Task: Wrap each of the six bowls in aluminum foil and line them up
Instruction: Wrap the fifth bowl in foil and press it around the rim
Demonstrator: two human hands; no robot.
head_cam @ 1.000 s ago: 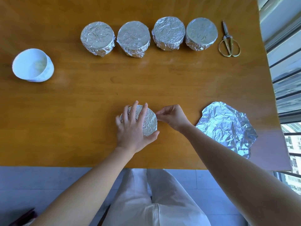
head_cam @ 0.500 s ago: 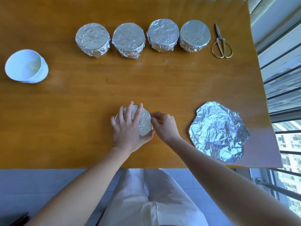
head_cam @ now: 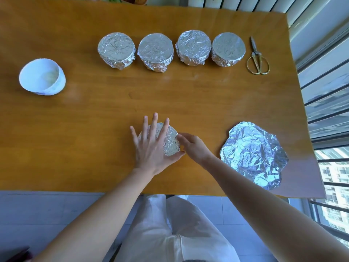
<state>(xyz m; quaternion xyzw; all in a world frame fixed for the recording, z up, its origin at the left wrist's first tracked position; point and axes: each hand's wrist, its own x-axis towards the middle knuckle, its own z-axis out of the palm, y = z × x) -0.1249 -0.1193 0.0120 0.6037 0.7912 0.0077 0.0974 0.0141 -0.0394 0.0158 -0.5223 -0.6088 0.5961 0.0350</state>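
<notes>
Near the table's front edge sits a foil-covered bowl (head_cam: 171, 142). My left hand (head_cam: 153, 146) lies flat on its top with straight, spread fingers. My right hand (head_cam: 194, 146) is at the bowl's right side, fingers curled against the foil there. Several foil-wrapped bowls stand in a row at the back, from the leftmost (head_cam: 116, 50) to the rightmost (head_cam: 228, 49). A bare white bowl (head_cam: 42, 76) stands at the left. A crumpled sheet of foil (head_cam: 253, 154) lies flat at the right.
Gold-handled scissors (head_cam: 257, 57) lie at the right end of the row. The wooden table (head_cam: 94, 120) ends just in front of my hands, with my white-trousered legs below. A window railing runs along the right side.
My right hand has moved in from beside the bowl and now presses on the foil at its right edge. My left hand stays flat on top. The camera view has shifted.
</notes>
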